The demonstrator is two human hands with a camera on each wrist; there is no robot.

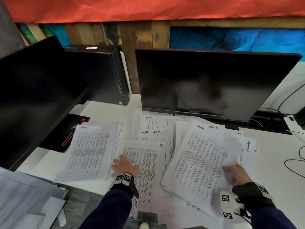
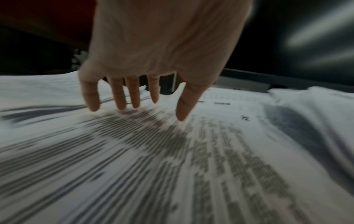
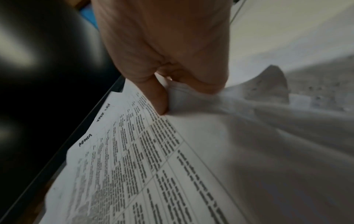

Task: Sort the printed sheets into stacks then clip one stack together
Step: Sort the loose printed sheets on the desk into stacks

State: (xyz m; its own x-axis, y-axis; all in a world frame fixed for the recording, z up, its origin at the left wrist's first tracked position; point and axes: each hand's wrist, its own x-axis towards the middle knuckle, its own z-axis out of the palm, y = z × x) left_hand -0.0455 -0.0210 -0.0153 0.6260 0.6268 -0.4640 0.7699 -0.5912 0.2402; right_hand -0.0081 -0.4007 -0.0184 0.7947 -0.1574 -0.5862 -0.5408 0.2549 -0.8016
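The right hand (image 1: pixel 235 175) pinches a loose bundle of sheets (image 1: pixel 201 156) lifted over the strewn pile (image 1: pixel 158 128); the left hand (image 1: pixel 123 167) hovers spread above the middle stack (image 1: pixel 145 162). Gripped at one corner, pages may slide out and remix

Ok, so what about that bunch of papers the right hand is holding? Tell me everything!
The bundle of sheets is white paper printed with small dark text in ruled table columns, with words handwritten at the top. It sits tilted, overlapping other papers on the white desk before the dark monitor. The right hand pinches its near right edge, thumb on top, bending the paper there.
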